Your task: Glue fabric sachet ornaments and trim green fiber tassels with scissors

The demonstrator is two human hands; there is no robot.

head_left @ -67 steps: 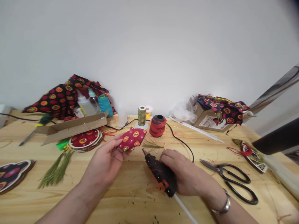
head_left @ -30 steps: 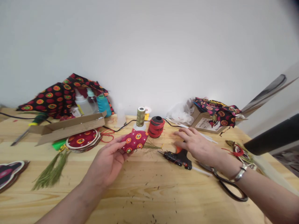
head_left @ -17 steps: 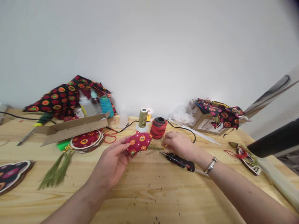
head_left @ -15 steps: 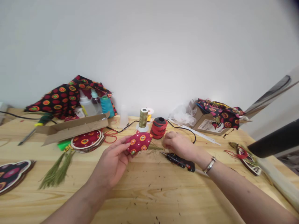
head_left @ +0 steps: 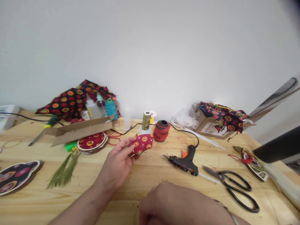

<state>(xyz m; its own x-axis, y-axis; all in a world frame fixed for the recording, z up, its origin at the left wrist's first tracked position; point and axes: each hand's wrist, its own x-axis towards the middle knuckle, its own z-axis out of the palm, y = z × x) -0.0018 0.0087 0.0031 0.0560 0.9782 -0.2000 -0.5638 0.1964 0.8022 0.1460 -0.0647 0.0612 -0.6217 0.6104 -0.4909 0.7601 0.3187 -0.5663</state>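
Right hand [head_left: 178, 204], pulled back from the glue gun [head_left: 185, 160] parked on the desk [head_left: 150, 175], is curled, its hold unclear; left hand [head_left: 118, 162] pinches the red fabric piece [head_left: 142, 144]

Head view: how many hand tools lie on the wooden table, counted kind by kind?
Glue gun: 1
Scissors: 1
Screwdriver: 1
Total: 3
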